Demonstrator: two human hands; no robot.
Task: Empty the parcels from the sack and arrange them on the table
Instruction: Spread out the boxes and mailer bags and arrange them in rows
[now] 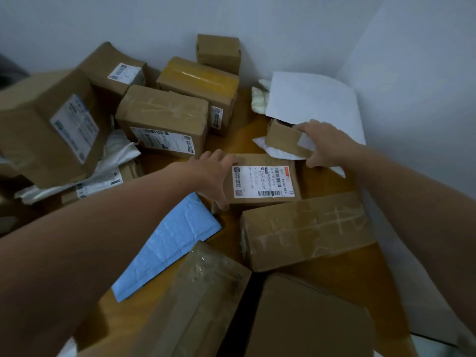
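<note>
Arranging seems the step in hand, parcels already lying about the wooden table (239,143); the left hand (213,176) grips the labelled carton (262,182) by its end; the right hand (324,143) clasps a small taped carton (284,140); next, both likely need squaring into free gaps.

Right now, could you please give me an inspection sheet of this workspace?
Surface: wooden table, largely covered by parcels.
Job's things: labelled box and small box in hand; blue mailer, taped box and other cardboard boxes around; sack not seen.
Clutter: nothing seen.
Grippers: left hand grips the labelled box; right hand holds the small box.
Cables: nothing seen.
Surroundings: pale walls meeting in a corner.
</note>
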